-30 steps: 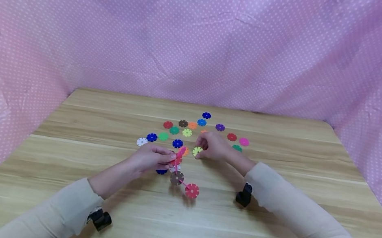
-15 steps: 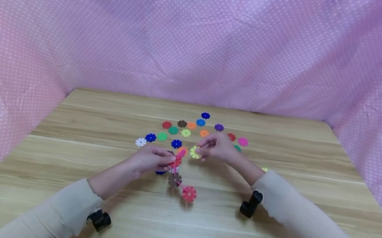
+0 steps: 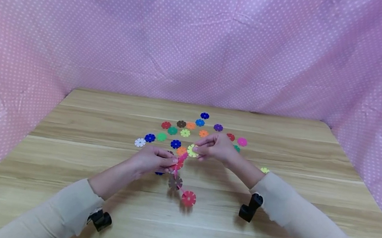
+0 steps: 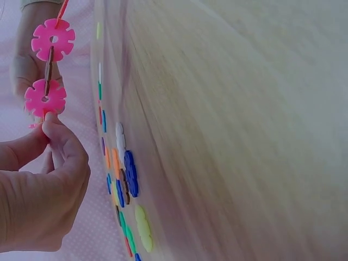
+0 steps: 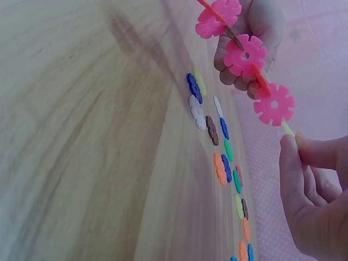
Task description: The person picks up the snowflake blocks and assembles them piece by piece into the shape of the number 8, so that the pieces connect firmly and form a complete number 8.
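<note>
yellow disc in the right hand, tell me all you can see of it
The yellow disc is a flat, round, notched piece that looks like plastic, pale yellow-green. The right hand pinches it off the wooden table, close to the pink end of the linked chain that the left hand holds. In the right wrist view it shows edge-on beside a pink disc; whether they touch is unclear.

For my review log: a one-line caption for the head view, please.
Left hand holds a snowflake-disc chain while right hand pinches a yellow disc at its tip, above loose discs on a wooden table.
</note>
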The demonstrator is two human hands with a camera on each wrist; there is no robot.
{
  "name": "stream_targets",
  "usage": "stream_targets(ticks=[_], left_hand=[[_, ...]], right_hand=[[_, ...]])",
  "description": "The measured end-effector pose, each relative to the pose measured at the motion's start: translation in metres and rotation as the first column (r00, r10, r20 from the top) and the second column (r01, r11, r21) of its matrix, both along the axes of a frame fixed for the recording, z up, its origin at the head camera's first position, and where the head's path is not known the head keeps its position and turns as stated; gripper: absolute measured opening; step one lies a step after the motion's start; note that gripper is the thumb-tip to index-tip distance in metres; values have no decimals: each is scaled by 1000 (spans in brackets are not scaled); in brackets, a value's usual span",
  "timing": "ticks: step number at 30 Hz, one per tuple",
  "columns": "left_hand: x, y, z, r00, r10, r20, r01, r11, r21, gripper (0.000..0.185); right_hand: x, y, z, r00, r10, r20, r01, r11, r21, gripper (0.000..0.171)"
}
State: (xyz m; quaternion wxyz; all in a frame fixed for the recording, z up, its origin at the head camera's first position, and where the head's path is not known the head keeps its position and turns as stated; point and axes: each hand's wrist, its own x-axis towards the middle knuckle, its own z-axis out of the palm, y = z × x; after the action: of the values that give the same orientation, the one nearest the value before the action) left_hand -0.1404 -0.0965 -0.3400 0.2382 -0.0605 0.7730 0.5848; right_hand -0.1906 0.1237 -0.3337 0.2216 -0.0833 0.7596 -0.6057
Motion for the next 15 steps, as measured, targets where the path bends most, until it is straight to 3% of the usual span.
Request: stream_targets(ticks=[7,15], left_hand=[[2,8,2,999,-5,-44,1,997,-75,19],[4,19,6,999,-25,-35,21,992,-123,14]], right_hand=[[1,1,1,999,35,34,-37,998,41,25],[7,8,-3,995,70,77,-75,996,57,23]])
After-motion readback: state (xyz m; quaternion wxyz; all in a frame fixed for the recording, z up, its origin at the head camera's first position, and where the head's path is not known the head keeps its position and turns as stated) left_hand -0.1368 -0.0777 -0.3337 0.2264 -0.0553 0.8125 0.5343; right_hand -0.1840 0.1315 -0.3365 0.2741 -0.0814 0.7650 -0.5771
